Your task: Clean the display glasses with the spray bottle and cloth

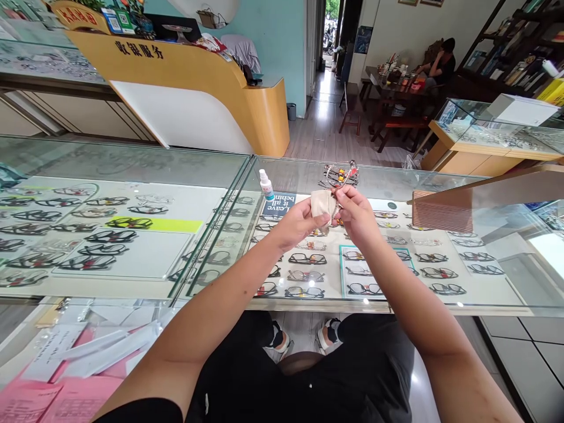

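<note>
Head view: both bare hands out over the glass-topped bench [282, 304], meeting between its middle and its far edge.
Left hand [299, 224]: grip closed, thumb and fingers pinching the near-left side of the cloth [322, 204].
Right hand [356, 212]: fingertips drawn together at the cloth's right side, pinching a thin dark piece [335, 191]. Likely part of a spectacle frame, too small to be sure.
Cloth: bunched between the two hands, over the bench. Can't tell how high it is above the glass, or what it wraps.
Spray bottle [266, 185]: upright near the bench's far edge, left of the hands, not held.
Loose glasses [339, 174]: piled together near the far edge, just beyond the hands.
Display frames [307, 259]: rows under the glass, toward the near edge; no hand on them.
Cloth step: reads as wiping, cloth worked against the piece in the right grip. My judgement; contact is mostly hidden.
Next move: calls for a steady right grip and light left pressure, with cloth between fingers and lens, if there is one. Slim parts could bend under a hard squeeze.
</note>
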The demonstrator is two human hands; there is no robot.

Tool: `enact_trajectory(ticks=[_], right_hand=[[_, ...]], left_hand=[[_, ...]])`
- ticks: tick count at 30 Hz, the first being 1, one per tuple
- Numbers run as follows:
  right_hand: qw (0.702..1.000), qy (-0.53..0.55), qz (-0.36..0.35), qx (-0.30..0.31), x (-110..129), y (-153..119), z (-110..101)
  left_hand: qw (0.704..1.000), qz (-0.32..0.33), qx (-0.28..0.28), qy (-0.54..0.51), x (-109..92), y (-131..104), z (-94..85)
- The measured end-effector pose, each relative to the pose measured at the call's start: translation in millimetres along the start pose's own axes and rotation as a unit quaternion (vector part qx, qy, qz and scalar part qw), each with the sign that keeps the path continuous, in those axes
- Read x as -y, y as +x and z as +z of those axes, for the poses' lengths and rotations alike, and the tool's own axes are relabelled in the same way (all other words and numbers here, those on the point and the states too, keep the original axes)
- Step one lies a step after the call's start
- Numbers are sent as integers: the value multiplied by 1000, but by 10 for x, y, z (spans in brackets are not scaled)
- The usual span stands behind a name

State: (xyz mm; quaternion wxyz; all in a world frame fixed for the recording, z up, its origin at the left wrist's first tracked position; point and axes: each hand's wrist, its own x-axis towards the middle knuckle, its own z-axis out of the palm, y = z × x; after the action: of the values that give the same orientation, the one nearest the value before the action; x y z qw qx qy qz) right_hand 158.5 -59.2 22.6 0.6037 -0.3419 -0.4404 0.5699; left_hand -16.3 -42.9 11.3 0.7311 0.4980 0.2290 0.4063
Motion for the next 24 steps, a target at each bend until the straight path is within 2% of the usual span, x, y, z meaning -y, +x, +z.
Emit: enact_trajectory(ticks=[7, 9, 13, 16, 18, 24], right_hand=[[999, -13, -25, 18, -155, -24, 54], [1000, -7, -17, 19, -137, -24, 47], [1000, 5, 5, 3, -46, -13, 3], [1000, 0, 7, -5, -18, -12, -14], [1000, -5, -1, 3, -38, -19, -5], [999, -18, -16, 23, -132, -50, 56]], left_hand=[[993, 3, -117, 33, 116, 64, 1], [993, 2, -116, 35, 128, 66, -3], [998, 8, -61, 17, 142, 49, 0], [998, 27, -43, 20, 129, 31, 21], [998, 31, -50, 20, 116, 27, 32], [992, 32, -117, 40, 146, 70, 22]])
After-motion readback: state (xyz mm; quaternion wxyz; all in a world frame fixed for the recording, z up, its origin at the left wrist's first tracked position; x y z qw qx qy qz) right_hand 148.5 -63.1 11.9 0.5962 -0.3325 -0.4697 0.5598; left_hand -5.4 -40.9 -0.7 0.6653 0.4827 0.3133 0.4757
